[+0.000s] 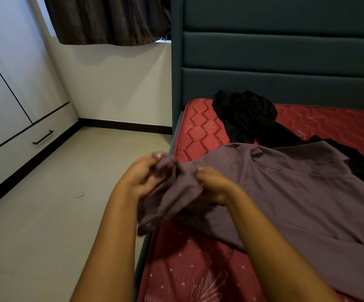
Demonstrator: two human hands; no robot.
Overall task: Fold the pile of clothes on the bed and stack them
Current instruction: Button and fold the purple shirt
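Clothes are lying on the red mattress (pixel 198 131), and you are working at its left edge. A purple shirt (pixel 296 192) is lying spread over the middle of the mattress, with its collar pointing toward the head end. You are holding one sleeve (pixel 172 192) of this shirt over the left edge of the mattress, and the cloth is hanging bunched between your two hands.

Your left hand (pixel 142 179) is gripping the end of the sleeve. Its fingers are curling round the cloth, and it is hovering just outside the mattress edge, over the floor (pixel 45 214). Your right hand (pixel 216 186) is gripping the same sleeve nearer to the body of the shirt, just inside the mattress edge, and its fingers are bending into the cloth.

Black clothes (pixel 246 116) are lying in a loose heap at the head end of the mattress, and one part of them is touching the far side of the shirt. A dark padded headboard (pixel 285 51) is standing right behind the head end of the mattress. Across the floor, to the left of the mattress, a pale cupboard (pixel 13 83) is standing. A brown curtain (pixel 107 18) is hanging high beyond the mattress's left head corner.
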